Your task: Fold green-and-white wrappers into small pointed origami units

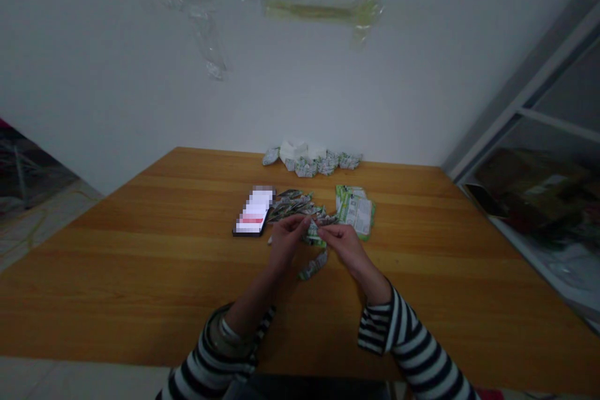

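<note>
My left hand (287, 236) and my right hand (343, 241) meet near the middle of the table. Their fingertips pinch a small green-and-white printed paper piece (313, 232) from both sides. Just behind my hands lies a heap of folded printed paper strips (293, 202), partly covered by my fingers. One loose folded strip (313, 265) rests on the wood in front of them. To the right of the heap is a stack of flat green-and-white printed sheets (358, 212).
A phone (254, 211) with a lit screen lies left of the heap. Along the wall sits a row of bunched printed paper pieces (307, 166) with white tissue-like material (294, 151). The wooden table (140, 250) meets a shelf unit (539, 212) on the right.
</note>
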Demonstrator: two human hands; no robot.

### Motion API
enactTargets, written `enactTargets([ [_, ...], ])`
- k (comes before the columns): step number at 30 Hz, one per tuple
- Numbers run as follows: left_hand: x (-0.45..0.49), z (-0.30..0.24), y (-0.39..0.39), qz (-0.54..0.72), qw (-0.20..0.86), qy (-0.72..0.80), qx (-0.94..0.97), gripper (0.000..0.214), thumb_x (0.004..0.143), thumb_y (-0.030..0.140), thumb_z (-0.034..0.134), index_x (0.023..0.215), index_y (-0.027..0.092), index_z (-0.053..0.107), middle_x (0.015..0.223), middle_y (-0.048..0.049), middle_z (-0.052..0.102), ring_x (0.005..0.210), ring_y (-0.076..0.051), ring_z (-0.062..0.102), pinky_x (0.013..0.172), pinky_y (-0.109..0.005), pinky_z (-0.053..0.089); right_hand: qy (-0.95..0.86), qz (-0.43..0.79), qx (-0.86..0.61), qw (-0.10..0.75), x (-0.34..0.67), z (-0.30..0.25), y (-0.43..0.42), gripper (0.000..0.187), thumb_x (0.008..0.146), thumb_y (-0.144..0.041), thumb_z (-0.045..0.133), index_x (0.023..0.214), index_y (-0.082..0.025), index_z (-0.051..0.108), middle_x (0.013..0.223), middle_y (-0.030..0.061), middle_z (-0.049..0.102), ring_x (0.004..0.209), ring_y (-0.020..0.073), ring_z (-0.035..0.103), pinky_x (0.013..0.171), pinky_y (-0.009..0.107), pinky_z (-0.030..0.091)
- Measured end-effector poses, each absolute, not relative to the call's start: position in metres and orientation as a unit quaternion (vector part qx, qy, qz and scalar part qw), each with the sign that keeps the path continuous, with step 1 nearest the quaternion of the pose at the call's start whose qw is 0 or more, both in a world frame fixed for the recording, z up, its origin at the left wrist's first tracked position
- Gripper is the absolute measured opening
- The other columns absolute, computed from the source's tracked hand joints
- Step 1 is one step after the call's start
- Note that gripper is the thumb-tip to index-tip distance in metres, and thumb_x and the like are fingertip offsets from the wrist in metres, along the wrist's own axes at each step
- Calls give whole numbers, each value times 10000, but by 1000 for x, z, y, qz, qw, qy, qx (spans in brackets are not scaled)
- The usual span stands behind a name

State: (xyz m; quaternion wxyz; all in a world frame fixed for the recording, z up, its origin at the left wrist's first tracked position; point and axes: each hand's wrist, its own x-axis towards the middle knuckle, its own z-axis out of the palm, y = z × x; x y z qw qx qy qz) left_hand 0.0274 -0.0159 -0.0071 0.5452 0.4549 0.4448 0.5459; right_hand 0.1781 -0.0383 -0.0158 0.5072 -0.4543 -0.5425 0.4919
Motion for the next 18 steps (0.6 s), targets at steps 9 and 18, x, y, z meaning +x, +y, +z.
enactTargets([
  [9, 30, -6, -19, 536, 535, 459, 464, 264, 643, 394, 782, 713, 143, 742, 691, -41, 736, 625, -170, 645, 606, -246, 473, -521, 498, -460, 519, 178, -22, -36, 306, 691, -456, 738, 775, -164, 776, 699, 34, 748, 584, 179, 645, 572, 279, 487],
  [18, 31, 2, -19, 510, 496, 457, 534, 251, 685, 376, 746, 794, 151, 768, 813, -60, 763, 743, -210, 681, 692, -275, 507, -532, 480, -464, 521, 184, -21, -33, 310, 736, -457, 686, 761, -157, 758, 619, 7, 691, 519, 134, 553, 493, 222, 384],
])
